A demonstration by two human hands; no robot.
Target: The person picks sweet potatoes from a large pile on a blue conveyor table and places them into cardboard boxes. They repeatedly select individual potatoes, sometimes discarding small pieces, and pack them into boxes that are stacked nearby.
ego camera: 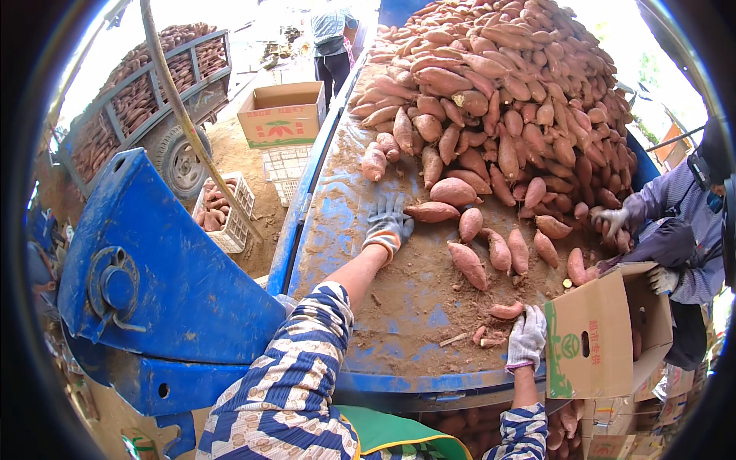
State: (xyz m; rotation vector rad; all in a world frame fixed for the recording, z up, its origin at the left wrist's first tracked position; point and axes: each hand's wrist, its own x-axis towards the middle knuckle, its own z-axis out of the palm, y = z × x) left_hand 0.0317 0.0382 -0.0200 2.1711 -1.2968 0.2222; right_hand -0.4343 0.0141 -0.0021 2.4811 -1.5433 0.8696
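My left hand (388, 225), in a grey-palmed work glove, is spread on the dirt-covered blue metal bed (397, 293). It holds nothing, and its finger side is close to the tip of a sweet potato (432, 211). Near the bed's front edge rests my right hand (526, 336) in a white knit glove, palm down with extended fingers. Its fingertips are beside a small sweet potato (506, 311); what is under the palm is hidden. Broken root pieces (489, 339) lie to its left. Several loose sweet potatoes (468, 265) are scattered between my hands and the large heap (494, 86).
At right, a co-worker (678, 224) in gloves handles sweet potatoes and holds a tilted cardboard box (592, 339). A blue steel bracket (172, 276) stands at left. Beyond are a plastic crate (233, 230), a carton (284, 118), a loaded trailer (155, 92) and another person (333, 46).
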